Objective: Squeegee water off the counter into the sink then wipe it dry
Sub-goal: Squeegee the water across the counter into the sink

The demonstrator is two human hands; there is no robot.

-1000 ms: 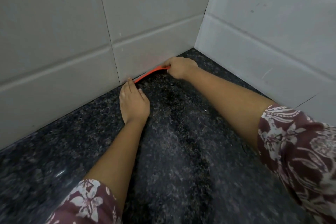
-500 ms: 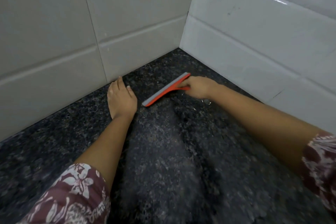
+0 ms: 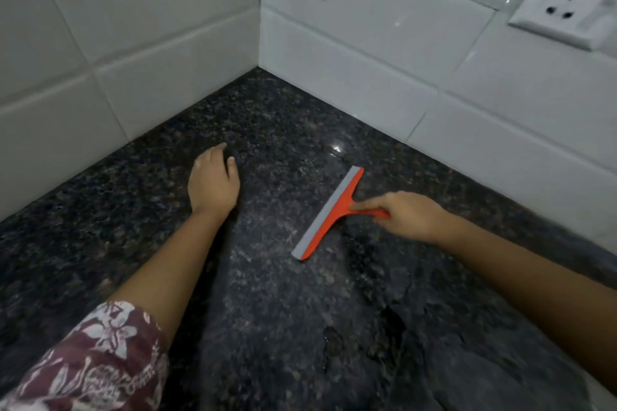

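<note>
**Right hand on the squeegee, left hand resting on the counter**

The right hand's fingers (image 3: 369, 204) are curled round the orange handle (image 3: 379, 212) of the squeegee (image 3: 337, 210). The forefinger lies stretched along the top of the handle toward the head, and the other fingers are folded under it. The right hand (image 3: 412, 217) sits just right of the tool, with its bare forearm running off to the near right.

The squeegee lies against the dark speckled counter (image 3: 267, 310), right of centre. Its grey blade (image 3: 325, 212) runs on a slant from far right to near left and faces the left hand.

The left hand's fingers (image 3: 217, 152) are loosely bent and hold nothing, with the tips down on the stone. The left hand (image 3: 213, 185) rests on the counter well apart from the squeegee, to its left and a little farther back. Its forearm leads to the near left, where a maroon floral sleeve (image 3: 93, 360) begins.

A bright wet glint (image 3: 337, 148) shows on the counter just beyond the far end of the blade. Pale tiled walls (image 3: 367, 53) meet in a corner at the far side, and a white wall socket (image 3: 564, 0) sits on the right-hand wall at the far right.
</note>
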